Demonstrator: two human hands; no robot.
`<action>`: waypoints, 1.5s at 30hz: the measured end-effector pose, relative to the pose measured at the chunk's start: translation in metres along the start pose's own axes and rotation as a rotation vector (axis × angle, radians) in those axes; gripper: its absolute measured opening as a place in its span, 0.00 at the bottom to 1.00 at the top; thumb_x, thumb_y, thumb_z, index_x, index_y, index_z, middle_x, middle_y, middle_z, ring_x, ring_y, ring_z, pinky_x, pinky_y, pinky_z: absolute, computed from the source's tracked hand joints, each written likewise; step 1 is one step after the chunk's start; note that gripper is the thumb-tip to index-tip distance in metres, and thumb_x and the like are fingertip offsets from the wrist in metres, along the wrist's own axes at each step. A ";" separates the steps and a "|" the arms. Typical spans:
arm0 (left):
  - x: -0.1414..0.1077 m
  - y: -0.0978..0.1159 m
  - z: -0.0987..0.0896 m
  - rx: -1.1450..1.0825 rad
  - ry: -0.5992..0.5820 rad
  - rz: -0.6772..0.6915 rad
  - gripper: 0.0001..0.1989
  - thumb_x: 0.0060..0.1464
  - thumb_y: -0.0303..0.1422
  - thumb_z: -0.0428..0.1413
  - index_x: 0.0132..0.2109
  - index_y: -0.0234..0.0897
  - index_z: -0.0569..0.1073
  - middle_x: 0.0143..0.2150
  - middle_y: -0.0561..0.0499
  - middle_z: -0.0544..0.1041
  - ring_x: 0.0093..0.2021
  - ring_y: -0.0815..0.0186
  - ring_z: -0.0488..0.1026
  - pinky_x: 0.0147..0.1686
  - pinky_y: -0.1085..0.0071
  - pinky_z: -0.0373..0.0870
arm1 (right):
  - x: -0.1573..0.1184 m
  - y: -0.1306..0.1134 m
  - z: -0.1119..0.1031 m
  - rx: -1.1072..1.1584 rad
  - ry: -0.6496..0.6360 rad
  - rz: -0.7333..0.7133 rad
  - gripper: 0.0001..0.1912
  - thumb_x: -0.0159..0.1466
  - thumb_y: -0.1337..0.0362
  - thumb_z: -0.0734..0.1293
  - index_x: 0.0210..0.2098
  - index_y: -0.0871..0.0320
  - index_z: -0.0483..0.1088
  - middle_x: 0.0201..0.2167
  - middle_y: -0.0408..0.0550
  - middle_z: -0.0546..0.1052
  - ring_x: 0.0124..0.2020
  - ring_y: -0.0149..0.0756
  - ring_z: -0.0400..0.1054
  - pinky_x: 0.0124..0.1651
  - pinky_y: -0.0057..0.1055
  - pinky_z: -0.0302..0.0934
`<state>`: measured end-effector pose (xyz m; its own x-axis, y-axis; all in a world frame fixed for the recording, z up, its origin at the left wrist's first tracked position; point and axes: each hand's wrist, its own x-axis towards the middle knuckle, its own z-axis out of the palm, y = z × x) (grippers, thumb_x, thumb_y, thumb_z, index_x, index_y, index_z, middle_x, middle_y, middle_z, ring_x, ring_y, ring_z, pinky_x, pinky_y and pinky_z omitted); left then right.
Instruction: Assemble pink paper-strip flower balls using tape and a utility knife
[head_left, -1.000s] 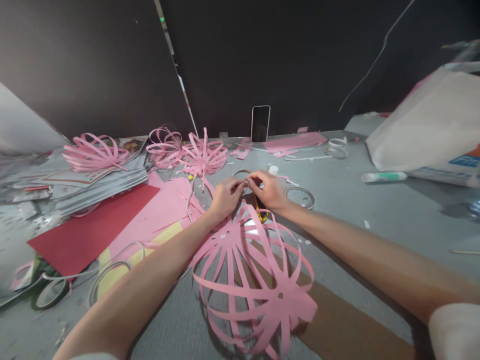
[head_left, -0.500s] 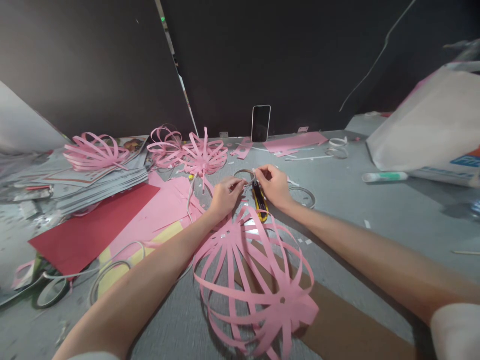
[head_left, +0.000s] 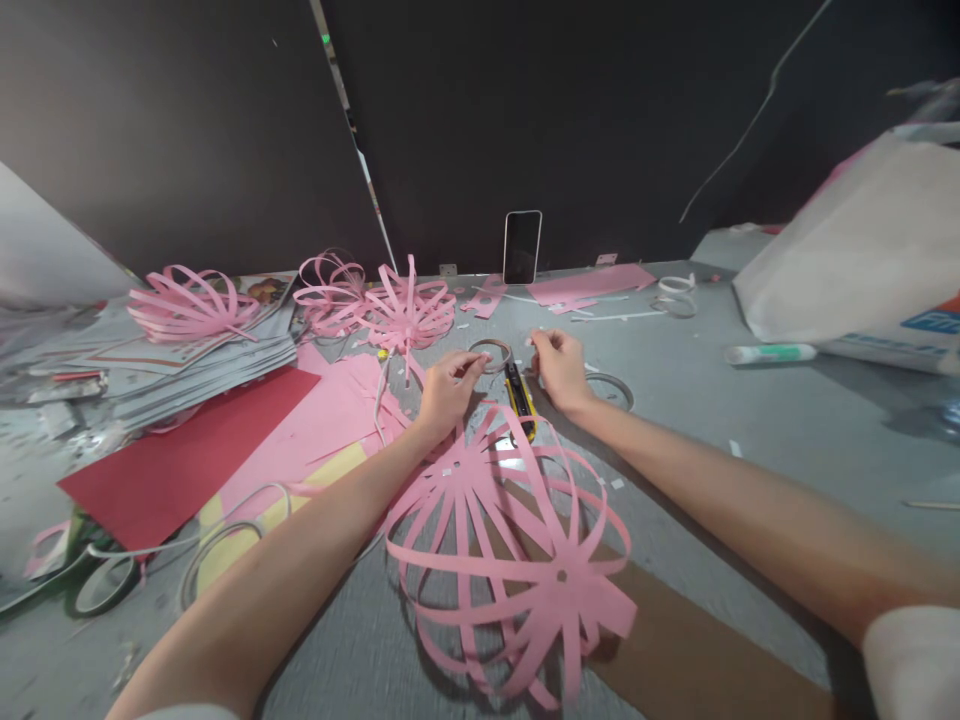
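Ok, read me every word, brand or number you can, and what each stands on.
Nothing reads clearly.
White bag: pale lettering on a blue patch, blurred.
Stacked papers: print too small and blurred.
Marker: any print too small to read.
Phone: dark screen, no text visible.

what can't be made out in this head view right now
Head view:
- Left hand: anything between its fingertips is too small to identify.
- Right hand: same, small and blurred at the fingertips.
- White bag: cut off by the right edge; its wall hides any contents.
- Brown strip: partly hidden under the pink paper ball, cut off by the bottom edge.
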<state>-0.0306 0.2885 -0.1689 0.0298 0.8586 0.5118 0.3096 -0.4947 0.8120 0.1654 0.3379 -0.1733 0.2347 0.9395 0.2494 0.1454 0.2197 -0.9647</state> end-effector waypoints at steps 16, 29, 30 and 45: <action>0.009 -0.011 -0.007 -0.259 0.412 -0.305 0.17 0.66 0.48 0.56 0.43 0.36 0.76 0.36 0.50 0.78 0.26 0.72 0.73 0.25 0.75 0.68 | 0.000 0.003 0.006 0.223 -0.017 0.034 0.14 0.69 0.49 0.65 0.36 0.53 0.67 0.27 0.37 0.68 0.18 0.26 0.62 0.18 0.24 0.55; 0.006 -0.003 -0.006 -0.206 0.407 -0.286 0.18 0.64 0.49 0.58 0.42 0.37 0.78 0.26 0.55 0.71 0.21 0.73 0.65 0.21 0.75 0.62 | -0.002 0.000 0.006 0.227 -0.071 0.043 0.11 0.68 0.52 0.63 0.36 0.53 0.67 0.27 0.37 0.67 0.19 0.27 0.60 0.21 0.26 0.54; 0.005 -0.002 -0.006 -0.213 0.387 -0.288 0.18 0.64 0.49 0.58 0.42 0.37 0.78 0.26 0.55 0.71 0.21 0.73 0.65 0.20 0.75 0.62 | -0.002 0.000 0.006 0.218 -0.076 0.039 0.11 0.68 0.52 0.63 0.37 0.53 0.67 0.27 0.38 0.67 0.20 0.27 0.61 0.21 0.26 0.55; -0.006 0.021 -0.004 0.005 0.227 0.039 0.13 0.63 0.42 0.61 0.40 0.39 0.86 0.32 0.50 0.77 0.34 0.66 0.71 0.37 0.67 0.70 | -0.028 -0.022 0.001 -0.162 -0.670 -0.730 0.11 0.71 0.64 0.64 0.48 0.53 0.76 0.48 0.53 0.78 0.49 0.43 0.74 0.53 0.42 0.69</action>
<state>-0.0279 0.2722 -0.1540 -0.1729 0.7862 0.5933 0.3170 -0.5259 0.7893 0.1542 0.3072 -0.1587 -0.5466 0.5539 0.6280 0.1788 0.8099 -0.5587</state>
